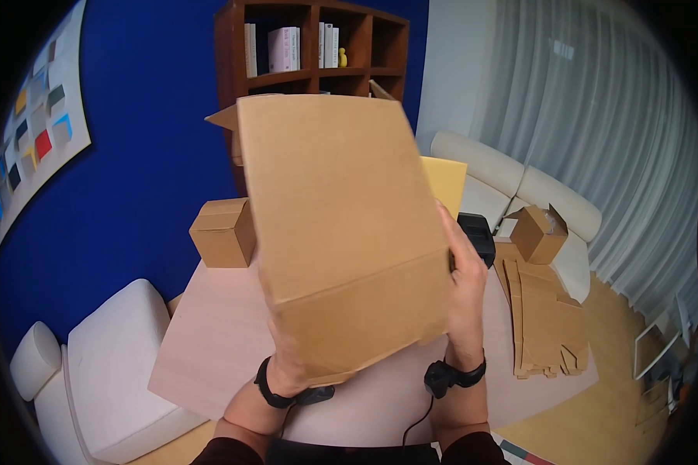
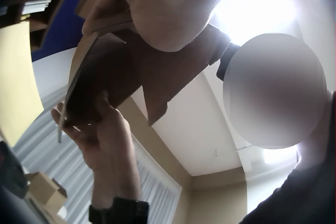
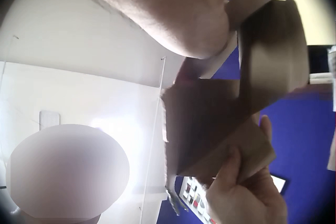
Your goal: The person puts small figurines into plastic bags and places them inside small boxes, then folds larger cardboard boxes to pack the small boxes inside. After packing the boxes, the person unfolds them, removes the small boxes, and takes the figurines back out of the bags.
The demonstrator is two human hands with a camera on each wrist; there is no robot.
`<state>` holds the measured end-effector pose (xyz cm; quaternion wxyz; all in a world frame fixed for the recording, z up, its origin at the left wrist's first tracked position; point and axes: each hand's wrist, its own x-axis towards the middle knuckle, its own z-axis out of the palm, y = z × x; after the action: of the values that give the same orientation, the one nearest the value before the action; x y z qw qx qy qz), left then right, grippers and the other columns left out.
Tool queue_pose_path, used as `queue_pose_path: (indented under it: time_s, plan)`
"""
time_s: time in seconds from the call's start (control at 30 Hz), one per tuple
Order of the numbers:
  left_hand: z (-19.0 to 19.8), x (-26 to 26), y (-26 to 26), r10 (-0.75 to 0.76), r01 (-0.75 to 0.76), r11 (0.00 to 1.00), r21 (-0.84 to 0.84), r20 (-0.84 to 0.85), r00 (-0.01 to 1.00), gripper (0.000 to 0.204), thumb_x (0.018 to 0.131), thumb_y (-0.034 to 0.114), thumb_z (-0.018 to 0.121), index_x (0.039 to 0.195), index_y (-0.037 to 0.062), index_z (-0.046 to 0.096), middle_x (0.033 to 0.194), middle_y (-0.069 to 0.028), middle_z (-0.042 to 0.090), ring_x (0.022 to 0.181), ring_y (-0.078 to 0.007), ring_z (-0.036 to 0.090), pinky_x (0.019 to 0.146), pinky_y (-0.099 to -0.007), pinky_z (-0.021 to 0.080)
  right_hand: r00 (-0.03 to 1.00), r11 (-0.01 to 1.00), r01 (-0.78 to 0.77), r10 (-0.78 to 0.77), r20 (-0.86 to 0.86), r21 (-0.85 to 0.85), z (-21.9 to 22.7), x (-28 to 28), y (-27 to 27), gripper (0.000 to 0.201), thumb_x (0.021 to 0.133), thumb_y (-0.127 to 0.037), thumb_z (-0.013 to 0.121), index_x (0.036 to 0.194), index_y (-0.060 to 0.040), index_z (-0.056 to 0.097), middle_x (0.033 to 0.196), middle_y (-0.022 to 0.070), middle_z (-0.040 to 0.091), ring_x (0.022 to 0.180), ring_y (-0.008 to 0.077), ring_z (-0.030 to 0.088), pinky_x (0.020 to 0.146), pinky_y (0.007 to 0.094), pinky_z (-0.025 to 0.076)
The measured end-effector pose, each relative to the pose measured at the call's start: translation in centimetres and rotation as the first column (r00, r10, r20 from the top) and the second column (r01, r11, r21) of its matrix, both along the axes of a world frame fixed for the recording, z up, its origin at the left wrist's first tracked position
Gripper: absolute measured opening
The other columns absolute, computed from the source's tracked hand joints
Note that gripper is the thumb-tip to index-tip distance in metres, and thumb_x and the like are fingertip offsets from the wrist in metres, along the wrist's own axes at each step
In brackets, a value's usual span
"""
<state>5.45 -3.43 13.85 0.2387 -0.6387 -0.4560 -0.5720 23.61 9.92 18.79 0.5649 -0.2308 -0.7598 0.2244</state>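
Observation:
A brown cardboard box (image 1: 341, 194) is held up above the table, tilted, with a broad closed face toward the head camera. At its lower left, my left hand (image 1: 287, 360) grips it, the fingers largely hidden behind the cardboard. My right hand (image 1: 465, 283) grips the right side, fingers along the edge. From below, in the left wrist view, the cardboard (image 2: 152, 61) shows loose flaps and a dark interior, and my right hand (image 2: 107, 140) pinches one edge. In the right wrist view my left hand (image 3: 241, 192) pinches a flap (image 3: 257, 150) with the thumb on its inner side.
A small closed box (image 1: 223, 236) stands at the table's back left. Flattened cardboard (image 1: 547, 322) lies at the right, with an open box (image 1: 537, 234) behind it. A black device (image 1: 477, 236) and a yellow sheet (image 1: 446, 182) are beyond my right hand. White sofas flank the table (image 1: 202, 349).

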Motion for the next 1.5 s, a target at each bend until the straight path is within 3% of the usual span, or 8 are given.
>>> queue_pose_path:
  time_s: [0.07,0.2,0.6,0.8,1.1,1.2,1.43,1.5]
  plan:
    - [2.0,1.1,2.1,-0.190,0.139,0.927,0.349,0.116,0.975,0.079,0.090,0.024,0.085,0.155,0.0022,0.047,0.137,-0.0194,0.063,0.118,-0.0303,0.067,0.096,-0.0394,0.053,0.996,0.992,-0.010,-0.001,-0.087,-0.126,0.0,0.7,-0.1,0.057,0.097,0.008,0.066,0.152,-0.0030,0.058,0.145,0.0167,0.068,0.133,0.0254,0.065,0.113,0.0347,0.049]
    - [0.9,0.4,1.9,-0.382,0.354,0.922,0.158,0.219,0.898,0.076,0.093,0.024,0.084,0.154,0.0004,0.045,0.144,-0.0235,0.058,0.120,-0.0311,0.067,0.102,-0.0430,0.052,0.995,0.979,-0.055,0.037,-0.097,-0.196,1.1,2.0,-0.4,0.055,0.098,0.007,0.066,0.152,-0.0020,0.058,0.144,0.0141,0.069,0.131,0.0207,0.065,0.111,0.0324,0.049]
    - [2.5,0.7,0.7,0.281,-0.272,0.960,0.068,-0.214,0.936,0.053,0.076,-0.017,0.065,0.123,0.0081,0.070,0.134,-0.0271,0.067,0.085,-0.0337,0.076,0.067,-0.0349,0.060,0.931,0.839,-0.364,0.310,-0.193,-0.404,1.6,5.5,-1.4,0.067,0.082,0.018,0.047,0.146,0.0039,0.057,0.099,0.0024,0.065,0.092,0.0119,0.061,0.092,0.0287,0.055]
    - [2.4,1.4,1.0,0.331,-0.343,0.939,-0.038,-0.172,0.928,0.064,0.076,-0.019,0.052,0.138,-0.0052,0.056,0.098,-0.0223,0.066,0.078,-0.0440,0.066,0.065,-0.0488,0.053,0.945,0.851,-0.327,0.308,-0.115,-0.410,1.9,4.3,-2.7,0.087,0.084,0.001,0.048,0.168,-0.0014,0.029,0.161,0.0192,0.045,0.151,0.0261,0.043,0.122,0.0372,0.036]
    - [3.6,1.3,-0.6,-0.068,0.039,0.949,-0.314,-0.083,0.994,0.089,0.084,-0.002,0.066,0.163,-0.0002,0.025,0.150,-0.0329,0.043,0.131,-0.0467,0.053,0.106,-0.0510,0.048,0.803,0.824,-0.564,0.535,-0.261,-0.046,0.1,2.4,-1.0,0.115,0.098,-0.074,0.059,0.169,0.0052,0.015,0.174,0.0218,0.026,0.162,0.0300,0.022,0.131,0.0414,0.018]
    - [2.5,0.9,-0.3,-0.454,0.456,0.856,-0.245,0.066,0.889,0.104,0.087,0.000,0.069,0.166,0.0070,0.002,0.156,-0.0307,0.036,0.128,-0.0388,0.049,0.110,-0.0523,0.043,0.728,0.821,-0.570,0.479,-0.490,-0.043,0.0,3.0,-1.3,0.095,0.104,-0.061,0.060,0.162,0.0091,0.031,0.159,0.0180,0.050,0.147,0.0265,0.049,0.122,0.0410,0.038]
    - [1.4,0.7,1.4,-0.445,0.445,0.895,0.016,0.063,0.893,0.071,0.086,-0.009,0.062,0.153,0.0042,0.041,0.166,-0.0452,0.022,0.130,-0.0429,0.057,0.101,-0.0455,0.051,0.709,0.905,-0.425,0.332,-0.622,-0.001,0.0,1.3,-1.6,0.076,0.099,-0.020,0.079,0.157,0.0118,0.042,0.147,0.0142,0.060,0.136,0.0215,0.055,0.118,0.0363,0.038]
    - [2.9,0.9,0.1,-0.152,0.131,0.977,-0.169,-0.118,0.981,0.069,0.077,-0.015,0.053,0.143,0.0018,0.058,0.168,-0.0451,0.020,0.146,-0.0516,0.046,0.111,-0.0480,0.048,0.701,0.903,-0.430,0.324,-0.636,-0.014,-0.3,0.9,-1.3,0.071,0.098,-0.016,0.079,0.155,0.0122,0.045,0.144,0.0139,0.061,0.134,0.0210,0.057,0.116,0.0351,0.040]
